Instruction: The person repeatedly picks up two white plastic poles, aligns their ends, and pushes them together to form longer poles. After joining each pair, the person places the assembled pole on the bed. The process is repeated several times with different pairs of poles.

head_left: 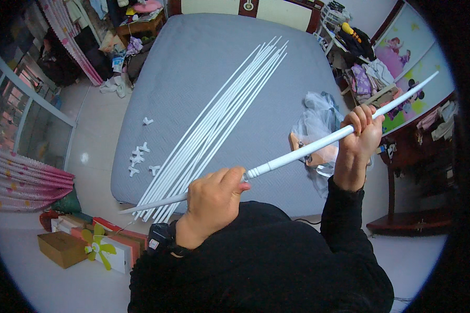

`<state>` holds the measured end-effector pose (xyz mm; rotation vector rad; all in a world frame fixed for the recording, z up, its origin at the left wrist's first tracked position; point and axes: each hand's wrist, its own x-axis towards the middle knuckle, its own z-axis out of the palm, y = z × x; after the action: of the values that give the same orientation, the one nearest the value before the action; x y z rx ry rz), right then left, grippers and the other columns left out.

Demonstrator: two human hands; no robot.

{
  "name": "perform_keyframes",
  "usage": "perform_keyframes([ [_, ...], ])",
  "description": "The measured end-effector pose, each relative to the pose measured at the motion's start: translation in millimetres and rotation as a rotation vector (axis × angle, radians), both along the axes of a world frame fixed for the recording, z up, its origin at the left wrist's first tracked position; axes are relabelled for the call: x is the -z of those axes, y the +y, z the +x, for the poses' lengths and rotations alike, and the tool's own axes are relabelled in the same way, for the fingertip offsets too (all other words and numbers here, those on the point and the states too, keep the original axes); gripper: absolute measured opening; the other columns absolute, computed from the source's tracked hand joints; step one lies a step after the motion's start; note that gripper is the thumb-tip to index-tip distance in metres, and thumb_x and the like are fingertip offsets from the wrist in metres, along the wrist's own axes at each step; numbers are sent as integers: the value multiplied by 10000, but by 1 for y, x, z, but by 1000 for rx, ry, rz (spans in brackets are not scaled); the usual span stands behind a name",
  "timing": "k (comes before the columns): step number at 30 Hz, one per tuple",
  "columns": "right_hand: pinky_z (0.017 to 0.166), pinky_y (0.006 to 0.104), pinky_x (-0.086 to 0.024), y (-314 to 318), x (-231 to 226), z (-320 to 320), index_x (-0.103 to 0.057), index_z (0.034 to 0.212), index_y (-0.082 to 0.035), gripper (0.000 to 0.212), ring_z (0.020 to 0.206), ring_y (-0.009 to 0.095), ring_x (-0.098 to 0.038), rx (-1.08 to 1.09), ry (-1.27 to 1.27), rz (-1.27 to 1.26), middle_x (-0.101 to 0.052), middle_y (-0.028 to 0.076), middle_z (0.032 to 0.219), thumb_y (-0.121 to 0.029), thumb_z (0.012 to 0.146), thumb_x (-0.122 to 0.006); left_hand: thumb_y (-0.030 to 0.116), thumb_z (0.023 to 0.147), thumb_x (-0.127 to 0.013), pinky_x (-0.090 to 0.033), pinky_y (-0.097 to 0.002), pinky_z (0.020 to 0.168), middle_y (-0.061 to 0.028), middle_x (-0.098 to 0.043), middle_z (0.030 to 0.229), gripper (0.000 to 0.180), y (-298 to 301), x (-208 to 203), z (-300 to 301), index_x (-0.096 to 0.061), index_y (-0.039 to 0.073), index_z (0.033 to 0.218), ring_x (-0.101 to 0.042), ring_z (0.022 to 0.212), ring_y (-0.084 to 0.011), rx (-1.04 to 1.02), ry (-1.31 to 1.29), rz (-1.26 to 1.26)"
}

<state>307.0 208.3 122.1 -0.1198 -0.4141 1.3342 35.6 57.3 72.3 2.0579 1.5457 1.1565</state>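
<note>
A long white pole (303, 151) slants across in front of my body, held in both hands. My left hand (214, 201) is closed around its lower left part, beside a ringed joint (258, 170). Whether the two sections are fully pushed together there, I cannot tell. Farther up the pole, my right hand (361, 125) wraps its fingers round it. Beneath and beyond my left hand, a bundle of thin white poles (219, 120) lies lengthwise on the bed. Several small white branched connectors (137, 151) are scattered left of the bundle.
The bed has a grey cover (193, 52). Crumpled clear plastic (318, 115) lies at its right side. Boxes (62, 249) and a green fan-shaped thing (99, 246) stand at the lower left. A shelf with clothes (368, 78) is at the right; a glass door (42, 115) is left.
</note>
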Motion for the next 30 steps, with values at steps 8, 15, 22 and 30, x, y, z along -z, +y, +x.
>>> perform_keyframes([
  [8,383,221,-295,4,-14,25,-425,847,-56,455,460,87,-296,9,5,-22,-329,-10,607,-472,988,-309,115,836,-632,-394,-357,518,-126,-529,669,151,2,3,-3,-559,40,945,-541,578,-289,64,-146,26],
  [15,396,223,-300,2,-27,44,-415,830,-45,447,463,91,-298,22,10,36,-321,-4,598,-444,997,-301,63,811,-644,-417,-362,576,-110,-553,743,163,2,9,-8,-552,44,943,-549,666,-288,112,-322,-75],
  [22,401,222,-292,-9,-36,39,-408,851,-27,404,474,87,-303,-31,27,50,-321,-3,622,-391,1006,-323,67,832,-632,-421,-277,686,-57,-568,814,118,8,18,-16,-589,38,938,-526,762,-168,248,-447,-34],
  [30,399,227,-278,-19,-47,28,-407,858,-32,402,467,84,-291,-69,-4,146,-313,-2,619,-390,1009,-303,62,761,-705,-407,-400,950,-33,-582,860,155,14,26,-22,-623,73,891,-534,863,-180,315,-527,-4],
])
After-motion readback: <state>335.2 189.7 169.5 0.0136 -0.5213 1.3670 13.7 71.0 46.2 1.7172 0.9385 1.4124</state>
